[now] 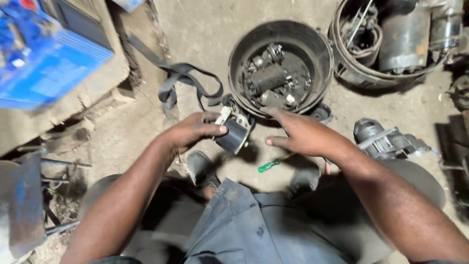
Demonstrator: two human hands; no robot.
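Both hands are kept low over the dirt floor (210,34): a small dark cylindrical metal motor part (233,132) is clamped in the left hand (193,131), while the right hand (300,134) is spread empty beside the round black plastic tub (322,54) of parts.

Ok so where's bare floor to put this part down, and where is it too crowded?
Bare concrete lies between the black strap and the round tub, toward the top. Another free patch sits right of the tub, above the grey motor. It is crowded by the knees: the screwdriver lies under the right hand, and the left hand holds a black cylinder part.
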